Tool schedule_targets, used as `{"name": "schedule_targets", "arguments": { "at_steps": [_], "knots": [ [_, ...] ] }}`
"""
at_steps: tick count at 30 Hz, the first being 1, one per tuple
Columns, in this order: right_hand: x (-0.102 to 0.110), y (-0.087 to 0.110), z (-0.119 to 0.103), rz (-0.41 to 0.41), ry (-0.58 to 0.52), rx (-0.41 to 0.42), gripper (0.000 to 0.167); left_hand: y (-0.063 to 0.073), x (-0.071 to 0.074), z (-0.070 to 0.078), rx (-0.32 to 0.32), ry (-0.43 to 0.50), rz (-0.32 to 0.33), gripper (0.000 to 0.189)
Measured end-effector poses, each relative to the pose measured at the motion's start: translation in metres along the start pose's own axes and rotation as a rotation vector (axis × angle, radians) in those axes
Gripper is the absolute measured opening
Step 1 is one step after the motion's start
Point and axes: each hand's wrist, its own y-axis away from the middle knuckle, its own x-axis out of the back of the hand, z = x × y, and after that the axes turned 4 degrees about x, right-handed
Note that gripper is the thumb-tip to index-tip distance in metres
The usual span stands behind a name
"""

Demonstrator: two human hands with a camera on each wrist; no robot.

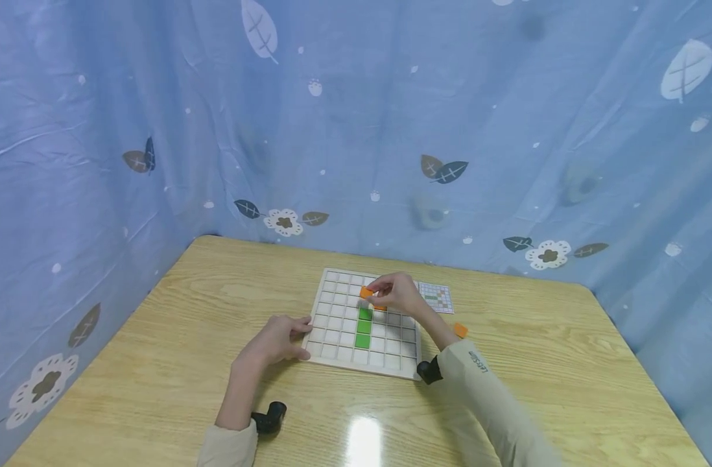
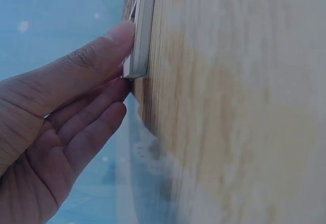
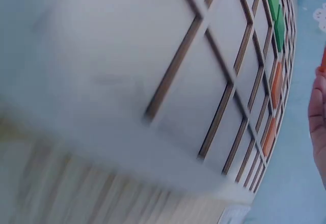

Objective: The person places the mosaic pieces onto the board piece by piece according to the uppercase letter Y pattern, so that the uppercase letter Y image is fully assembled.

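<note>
A square white grid board (image 1: pixel 328 352) in a pale wooden frame lies on the table. Three green tiles (image 1: pixel 363 326) line one column, with orange tiles (image 3: pixel 276 84) set in the grid near them. My right hand (image 1: pixel 395 293) pinches an orange tile (image 1: pixel 366 292) between thumb and fingertips over the far part of the board. At the near left corner, my left hand (image 1: pixel 279 338) touches the board: the thumb (image 2: pixel 121 34) rests on the frame and the other fingers lie along its left side. The right hand hides part of the grid in the head view.
A small printed grid card (image 1: pixel 438 298) lies just right of the board's far corner. One loose orange tile (image 1: pixel 460 330) sits on the wooden table (image 1: pixel 543 363) beside the right forearm. A blue patterned curtain (image 1: pixel 356 130) hangs behind and at the sides.
</note>
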Motion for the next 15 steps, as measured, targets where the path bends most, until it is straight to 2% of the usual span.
{"name": "schedule_targets", "arguments": {
  "at_steps": [7,15],
  "knots": [
    [-0.011,-0.014,0.002,-0.051,0.057,-0.061,0.017,0.000,-0.001,0.000,0.012,-0.018,-0.004,0.052],
    [-0.020,-0.024,0.002,-0.108,0.168,-0.055,0.015,0.000,0.000,0.000,-0.004,-0.038,-0.003,0.052]
  ]
}}
